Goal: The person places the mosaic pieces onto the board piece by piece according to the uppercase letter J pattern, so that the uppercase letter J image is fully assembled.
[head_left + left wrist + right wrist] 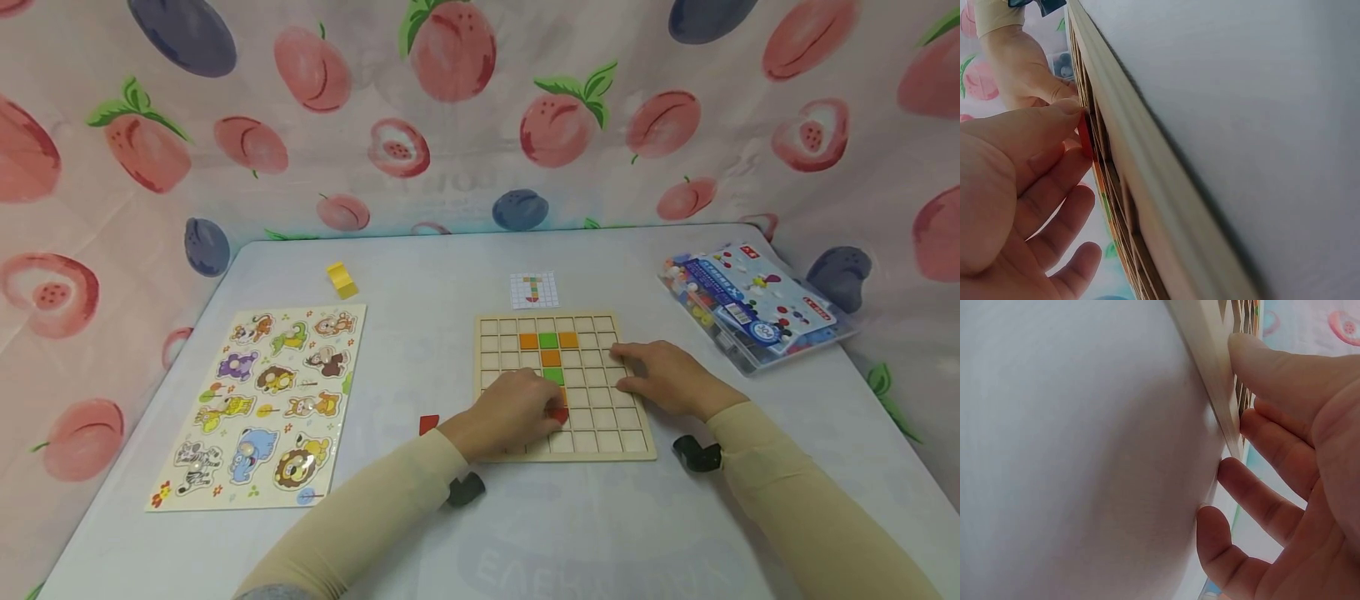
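Observation:
My left hand (pixel 513 408) pinches a red tile (pixel 1085 134) between thumb and index finger, low on the wooden grid board (pixel 600 445). In the left wrist view the other fingers of that hand stand apart from the tile. Orange and green square tiles (pixel 551 357) form a T in the board's cells; the lowest part of its stem is partly hidden behind the left hand. A second red tile (pixel 429 423) lies on the table left of the board. My right hand (pixel 671 377) rests its thumb and fingertips (pixel 1250 422) on the board's right edge, holding no tile.
Behind the board lies a small pattern card (pixel 535 290). An animal puzzle board (pixel 255 408) is at the left, with yellow blocks (pixel 342 281) behind it. A clear plastic box (pixel 757 304) of colourful pieces sits at the back right.

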Demonstrator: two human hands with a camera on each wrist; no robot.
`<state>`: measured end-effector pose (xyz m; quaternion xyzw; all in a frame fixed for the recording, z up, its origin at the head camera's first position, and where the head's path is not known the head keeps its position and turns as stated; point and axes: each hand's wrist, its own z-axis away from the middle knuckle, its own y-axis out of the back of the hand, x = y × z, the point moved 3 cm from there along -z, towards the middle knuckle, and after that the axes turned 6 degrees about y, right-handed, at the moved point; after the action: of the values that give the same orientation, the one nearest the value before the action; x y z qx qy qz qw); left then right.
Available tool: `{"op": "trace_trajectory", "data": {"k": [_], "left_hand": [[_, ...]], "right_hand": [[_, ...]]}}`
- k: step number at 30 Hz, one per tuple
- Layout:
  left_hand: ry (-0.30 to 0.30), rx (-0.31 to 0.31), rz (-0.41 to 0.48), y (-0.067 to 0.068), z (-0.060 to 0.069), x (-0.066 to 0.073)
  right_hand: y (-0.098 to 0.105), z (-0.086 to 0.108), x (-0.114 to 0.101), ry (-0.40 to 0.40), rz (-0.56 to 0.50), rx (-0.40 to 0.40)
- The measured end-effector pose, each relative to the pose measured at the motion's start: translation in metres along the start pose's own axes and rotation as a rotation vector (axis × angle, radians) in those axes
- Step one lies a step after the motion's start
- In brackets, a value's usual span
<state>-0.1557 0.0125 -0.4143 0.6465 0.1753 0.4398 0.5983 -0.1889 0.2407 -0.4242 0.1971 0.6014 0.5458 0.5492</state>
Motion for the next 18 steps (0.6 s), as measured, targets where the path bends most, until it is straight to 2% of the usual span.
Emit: {"op": "trace_trajectory", "data": {"k": [18], "left_hand": [[0.006,0.015,-0.003,-0.0005,0.0010,-0.0016]], "right_hand": [[0.0008,0.0012,-0.0012,-0.002,-0.001,0.009]]}}
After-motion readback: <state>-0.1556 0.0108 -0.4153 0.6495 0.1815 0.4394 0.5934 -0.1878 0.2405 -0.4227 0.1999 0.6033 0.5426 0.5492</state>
